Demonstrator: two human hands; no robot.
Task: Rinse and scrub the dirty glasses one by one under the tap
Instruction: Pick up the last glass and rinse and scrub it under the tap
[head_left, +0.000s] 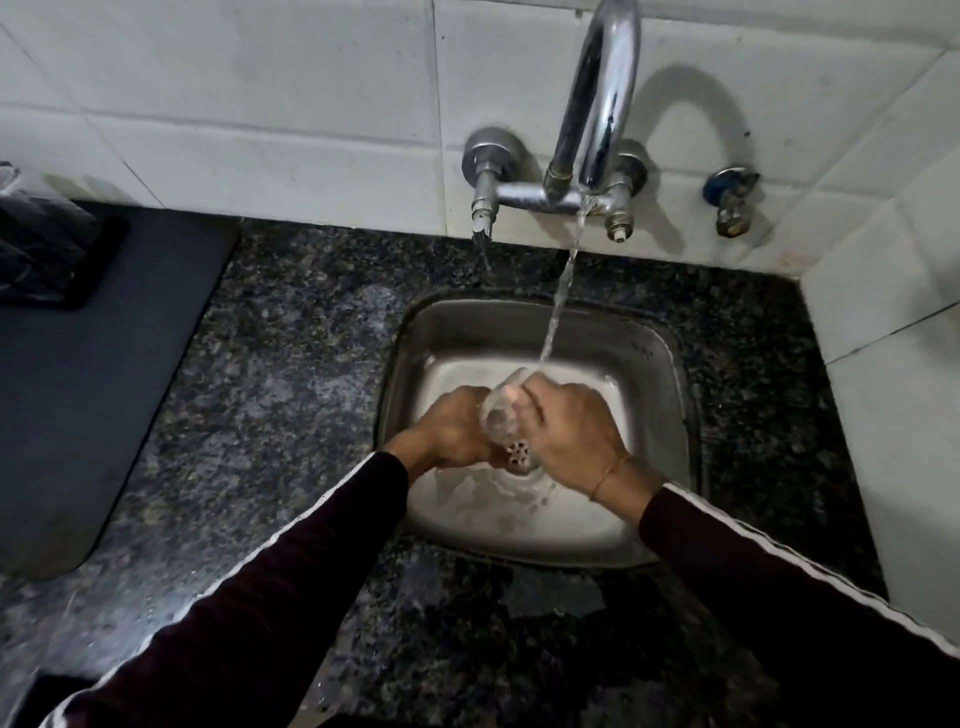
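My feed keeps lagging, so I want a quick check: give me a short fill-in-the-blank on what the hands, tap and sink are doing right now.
1. Water runs from the tap onto the ____ held over the sink.
2. The left hand and right hand both grip the same ____.
3. The counter round the sink is dark speckled ____.

Missing words: glass; glass; stone

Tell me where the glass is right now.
In the head view the glass is over the sink, held between the left hand and right hand, under the tap's stream.
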